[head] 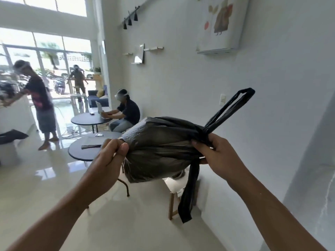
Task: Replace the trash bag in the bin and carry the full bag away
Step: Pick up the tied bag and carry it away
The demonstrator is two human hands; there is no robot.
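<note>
Two hands hold one full black trash bag (159, 147) in mid-air at chest height, lying on its side, in a white café room. My right hand (215, 153) pinches the gathered neck at the bag's 3 o'clock end, where the handles are knotted; one handle loop (233, 105) sticks up toward 1 o'clock and the other strap (188, 194) hangs down toward 6. My left hand (110, 154), fingers curled, grips the bag's bottom at its 9 o'clock end. The bag seems tied off, so I judge the step to be the carrying away; the bin is not in view, and I cannot tell whether a fresh liner is in it. Next the load wants shifting to one hand, by the knot or a loop, so the bag hangs upright. Below the bag stands a small wooden stool (174, 196); at 9 o'clock sit two dark round tables (81, 151), a person seated at the farther one.
</note>
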